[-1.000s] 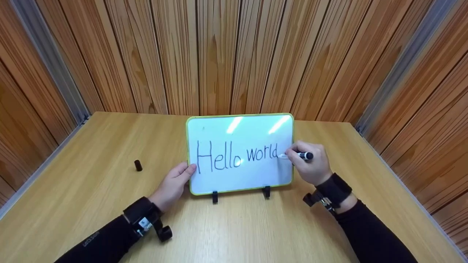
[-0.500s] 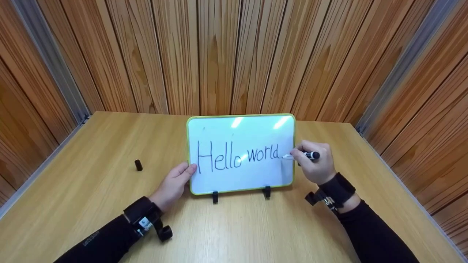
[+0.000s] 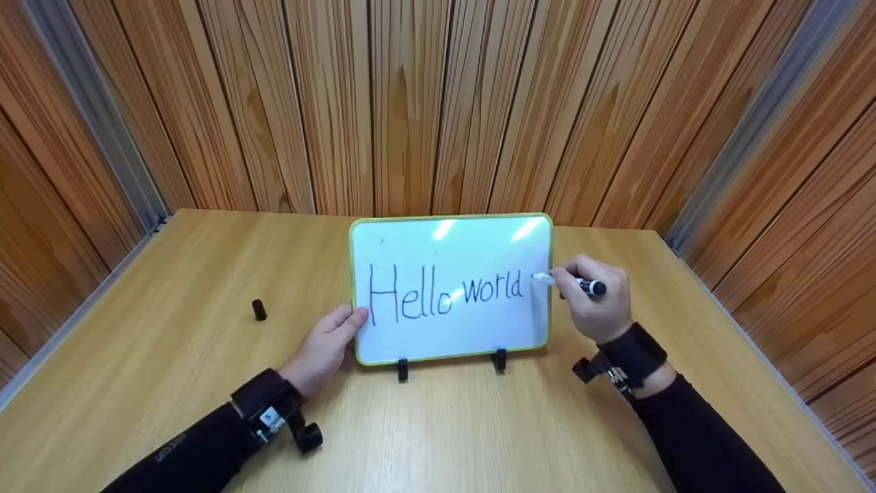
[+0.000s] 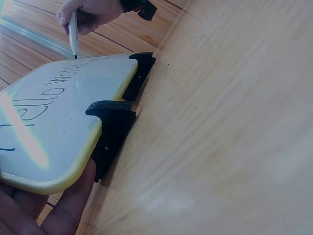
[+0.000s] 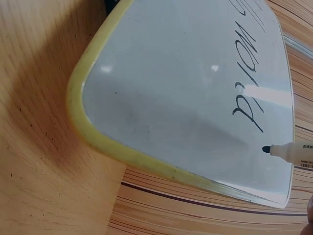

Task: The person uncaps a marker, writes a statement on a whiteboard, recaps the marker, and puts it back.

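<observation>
A small whiteboard with a yellow-green rim leans back on a black stand, "Hello world" written across it in dark ink. My left hand grips its left edge, thumb on the front and fingers behind, as the left wrist view also shows. In my right hand I pinch a white marker with a black end. Its dark tip points at the board just right of the "d" in the right wrist view; whether it touches the surface I cannot tell. The black marker cap lies on the table to the left.
Two black stand feet jut out below the board's lower edge onto the wooden table. Wood-plank walls enclose the back and both sides. Each wrist wears a black strap with a camera mount.
My right hand has shifted right with the marker, then its tip has risen slightly beside the "d". The board seems to have moved very slightly; my left hand stays on its edge.
</observation>
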`<action>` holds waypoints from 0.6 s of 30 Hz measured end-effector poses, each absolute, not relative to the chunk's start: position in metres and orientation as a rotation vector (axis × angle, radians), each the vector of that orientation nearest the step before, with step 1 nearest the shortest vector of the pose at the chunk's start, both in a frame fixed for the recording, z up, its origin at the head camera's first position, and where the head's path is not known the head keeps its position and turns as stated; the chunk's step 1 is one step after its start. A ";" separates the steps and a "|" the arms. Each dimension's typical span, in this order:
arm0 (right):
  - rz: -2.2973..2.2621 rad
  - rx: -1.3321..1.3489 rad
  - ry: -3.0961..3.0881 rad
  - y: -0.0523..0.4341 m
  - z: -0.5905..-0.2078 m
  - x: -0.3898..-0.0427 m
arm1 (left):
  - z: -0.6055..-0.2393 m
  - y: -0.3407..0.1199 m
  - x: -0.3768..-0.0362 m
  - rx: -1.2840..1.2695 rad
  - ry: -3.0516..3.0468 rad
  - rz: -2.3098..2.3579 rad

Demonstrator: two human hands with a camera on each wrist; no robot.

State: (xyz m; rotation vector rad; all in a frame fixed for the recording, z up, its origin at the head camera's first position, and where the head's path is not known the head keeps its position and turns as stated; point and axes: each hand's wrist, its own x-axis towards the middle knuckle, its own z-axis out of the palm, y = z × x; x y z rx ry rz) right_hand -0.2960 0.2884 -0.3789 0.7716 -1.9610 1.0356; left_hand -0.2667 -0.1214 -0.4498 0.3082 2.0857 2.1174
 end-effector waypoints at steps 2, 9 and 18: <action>1.023 0.761 -1.966 0.288 -0.379 -0.296 | -0.450 -0.121 -0.267 0.311 2.088 2.117; 0.999 0.745 -1.978 0.288 -0.381 -0.297 | -0.450 -0.120 -0.266 0.318 2.066 2.136; 0.988 0.749 -1.985 0.289 -0.384 -0.299 | -0.447 -0.119 -0.262 0.339 2.066 2.158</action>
